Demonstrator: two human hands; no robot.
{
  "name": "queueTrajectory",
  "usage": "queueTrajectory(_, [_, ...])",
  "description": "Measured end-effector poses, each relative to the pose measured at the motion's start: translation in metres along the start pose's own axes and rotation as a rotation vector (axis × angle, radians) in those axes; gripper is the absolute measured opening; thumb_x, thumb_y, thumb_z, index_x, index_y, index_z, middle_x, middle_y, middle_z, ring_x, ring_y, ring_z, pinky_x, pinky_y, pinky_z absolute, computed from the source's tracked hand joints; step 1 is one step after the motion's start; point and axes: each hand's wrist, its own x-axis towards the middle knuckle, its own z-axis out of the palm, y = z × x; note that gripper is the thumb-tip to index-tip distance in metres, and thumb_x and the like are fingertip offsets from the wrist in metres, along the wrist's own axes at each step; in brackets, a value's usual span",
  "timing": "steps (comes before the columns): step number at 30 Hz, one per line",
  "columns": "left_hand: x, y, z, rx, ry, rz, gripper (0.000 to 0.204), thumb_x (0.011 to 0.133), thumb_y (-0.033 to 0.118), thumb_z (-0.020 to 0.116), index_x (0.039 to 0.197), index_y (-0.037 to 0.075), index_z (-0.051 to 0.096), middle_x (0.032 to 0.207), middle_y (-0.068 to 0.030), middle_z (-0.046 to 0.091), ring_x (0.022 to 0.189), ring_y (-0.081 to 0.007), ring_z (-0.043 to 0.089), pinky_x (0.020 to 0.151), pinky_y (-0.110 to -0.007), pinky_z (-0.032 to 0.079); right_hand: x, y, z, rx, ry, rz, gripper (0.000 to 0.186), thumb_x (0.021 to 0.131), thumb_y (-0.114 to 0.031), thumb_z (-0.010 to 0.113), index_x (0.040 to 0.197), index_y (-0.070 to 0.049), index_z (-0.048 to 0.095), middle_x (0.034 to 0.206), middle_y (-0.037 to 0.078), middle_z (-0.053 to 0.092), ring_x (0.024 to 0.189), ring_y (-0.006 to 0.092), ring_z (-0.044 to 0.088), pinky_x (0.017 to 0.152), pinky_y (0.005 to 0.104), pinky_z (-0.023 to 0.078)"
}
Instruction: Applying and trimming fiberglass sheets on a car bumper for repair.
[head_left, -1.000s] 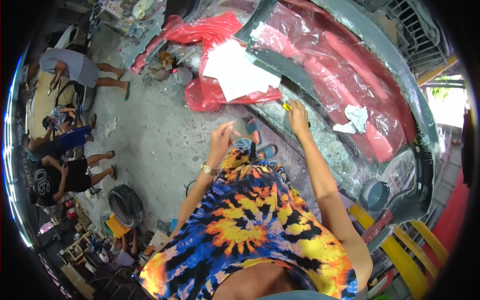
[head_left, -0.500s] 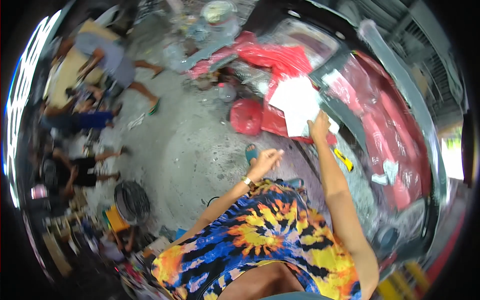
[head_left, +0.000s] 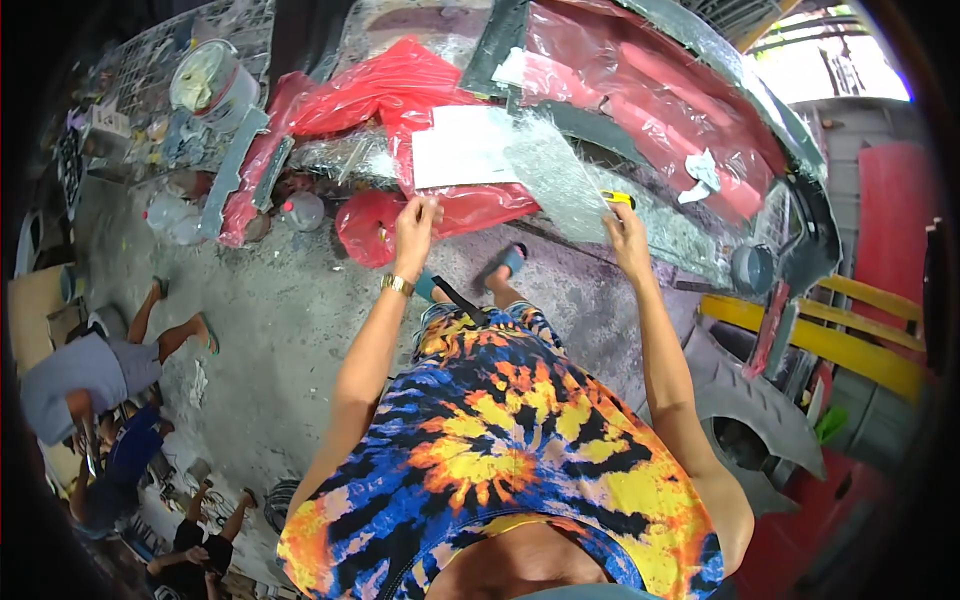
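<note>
My right hand (head_left: 628, 230) grips the lower corner of a thin, pale fibreglass mat sheet (head_left: 550, 170), lifted at an angle beside white sheets (head_left: 455, 148). A yellow utility knife (head_left: 620, 197) lies just beyond those fingers. My left hand (head_left: 420, 215) is below the white sheets, at the red plastic sheeting (head_left: 470, 208), fingers curled; what they hold, if anything, is unclear. A long grey moulded part (head_left: 590, 130) lined with red film (head_left: 650, 85) runs behind, with a crumpled white scrap (head_left: 700, 180) on it.
A white bucket (head_left: 228, 100), plastic jugs (head_left: 302, 213) and a grey container (head_left: 750, 268) surround the work. Yellow beams (head_left: 820, 340) and a fender-like panel (head_left: 740, 400) are at right. Several other people (head_left: 75, 385) work on the lower left.
My view has swung left. My right hand moved from near the knife to the sheets and now lifts the mat to the right. My left hand has risen to the red plastic's edge.
</note>
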Motion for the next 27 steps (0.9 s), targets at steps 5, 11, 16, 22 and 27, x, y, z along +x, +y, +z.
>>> queueTrajectory(5, [0.070, -0.019, 0.023, 0.481, 0.190, 0.457, 0.037, 0.090, 0.025, 0.062, 0.112, -0.005, 0.059, 0.100, -0.0210, 0.065, 0.091, -0.0294, 0.063, 0.081, -0.039, 0.050, -0.016, -0.014, -0.035, -0.133, 0.142, -0.223, 0.022, 0.083, 0.000, 0.062, 0.104, -0.002, 0.056, 0.096, 0.017, 0.062, 0.091, 0.0361, 0.058, 0.081, 0.0403, 0.047])
queueTrajectory(11, [0.130, -0.033, 0.055, 0.327, 0.223, -0.160, 0.055, 0.081, 0.024, 0.072, 0.122, -0.008, 0.053, 0.108, -0.0157, 0.062, 0.097, -0.0272, 0.061, 0.083, -0.035, 0.049, -0.022, -0.007, -0.033, -0.386, 0.197, -0.394, 0.025, 0.074, 0.003, 0.063, 0.097, -0.007, 0.059, 0.099, 0.008, 0.065, 0.089, 0.0287, 0.058, 0.075, 0.0403, 0.044])
queueTrajectory(16, [0.124, 0.020, 0.058, -0.132, -0.006, -0.380, 0.039, 0.088, 0.026, 0.067, 0.120, 0.007, 0.056, 0.109, -0.0070, 0.063, 0.093, -0.0166, 0.062, 0.065, -0.030, 0.054, -0.035, 0.012, -0.028, -0.316, 0.179, -0.326, 0.027, 0.072, 0.003, 0.064, 0.096, -0.007, 0.061, 0.099, 0.007, 0.066, 0.090, 0.0277, 0.058, 0.077, 0.0394, 0.044])
queueTrajectory(22, [0.063, 0.082, 0.001, -0.297, -0.011, -0.144, 0.033, 0.094, 0.021, 0.058, 0.123, 0.005, 0.052, 0.113, -0.0081, 0.061, 0.095, -0.0181, 0.063, 0.070, -0.033, 0.058, -0.030, 0.012, -0.048, -0.280, 0.220, -0.359, 0.027, 0.071, 0.003, 0.065, 0.096, -0.006, 0.061, 0.096, 0.007, 0.066, 0.090, 0.0277, 0.058, 0.078, 0.0397, 0.045])
queueTrajectory(27, [-0.003, 0.120, -0.073, -0.233, 0.126, 0.053, 0.035, 0.095, 0.016, 0.057, 0.125, 0.001, 0.048, 0.107, -0.0086, 0.063, 0.085, -0.0162, 0.065, 0.056, -0.028, 0.055, 0.001, 0.009, -0.042, -0.291, 0.216, -0.421, 0.026, 0.072, 0.002, 0.065, 0.096, -0.008, 0.062, 0.097, 0.006, 0.066, 0.090, 0.0266, 0.058, 0.078, 0.0396, 0.045])
